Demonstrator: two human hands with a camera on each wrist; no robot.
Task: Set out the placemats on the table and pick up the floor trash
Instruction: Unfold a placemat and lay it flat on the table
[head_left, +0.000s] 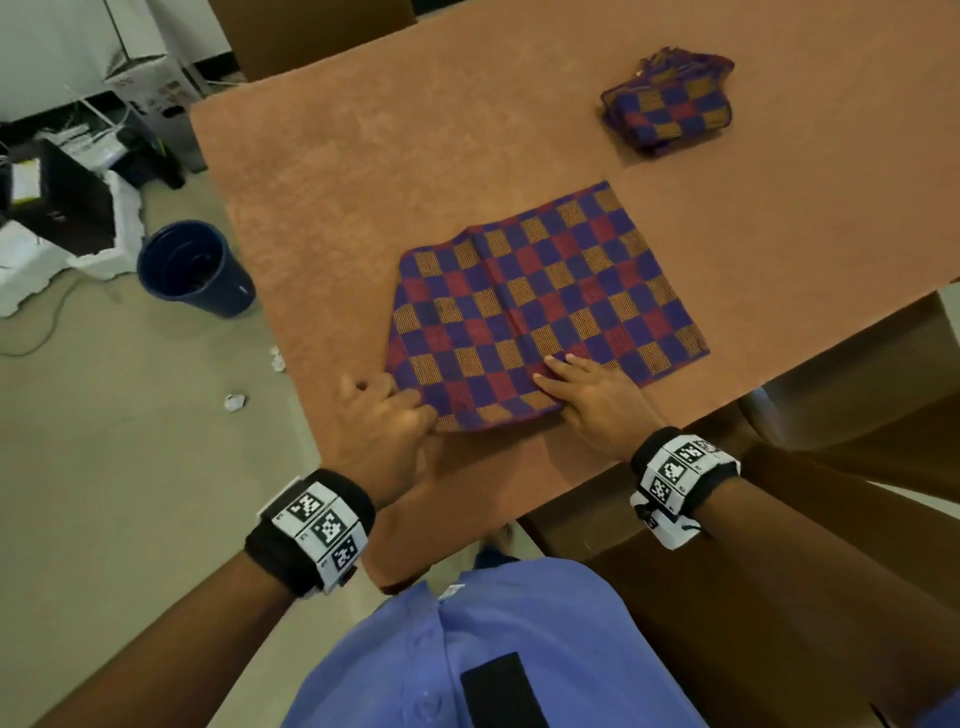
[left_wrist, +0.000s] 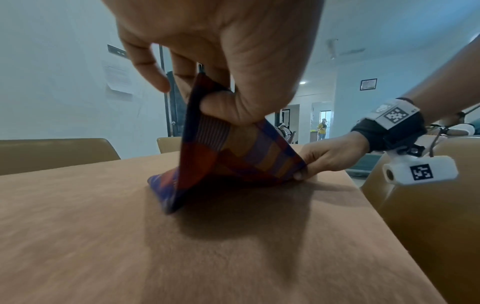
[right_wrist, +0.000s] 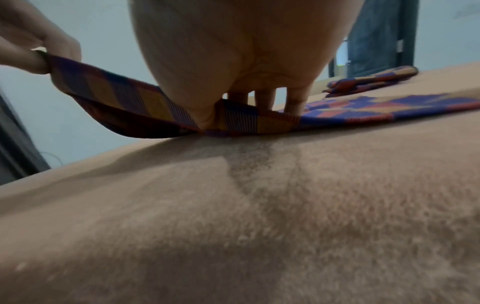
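A red, blue and orange checked placemat lies spread on the brown table. My left hand pinches its near left corner between thumb and fingers and holds that corner raised off the table. My right hand holds the near edge, fingers on top and thumb at the hem. A folded stack of matching placemats sits at the far right of the table. Two crumpled paper scraps lie on the floor left of the table.
A dark blue bin stands on the floor by the table's left side. Boxes, foam and cables clutter the far left floor. Brown chairs stand at the table's right side, and others at its far side.
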